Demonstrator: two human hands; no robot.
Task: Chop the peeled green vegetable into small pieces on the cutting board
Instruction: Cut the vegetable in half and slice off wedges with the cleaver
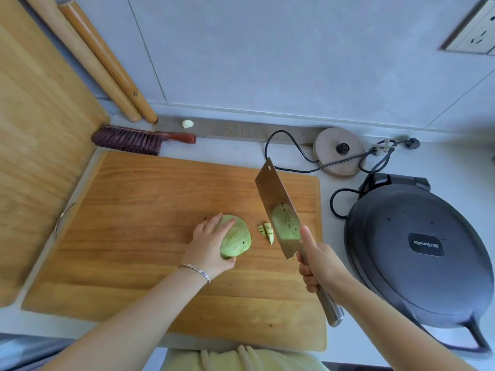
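A peeled pale green vegetable [237,239] lies near the middle of the wooden cutting board [150,210]. My left hand [207,245] rests on its left side and holds it down. Just right of it lie a few small cut pieces [267,232]. My right hand [320,266] grips the handle of a steel cleaver [278,207], thumb along the blade's base. The blade is lifted and tilted above the board, right of the pieces, and reflects the green vegetable.
A dark electric griddle [417,253] sits right of the board, with its cord and a round kettle base [340,151] behind. A brush [134,140], a garlic clove [187,123] and two rolling pins [107,65] lie at the back. Another wooden board [34,129] leans at left.
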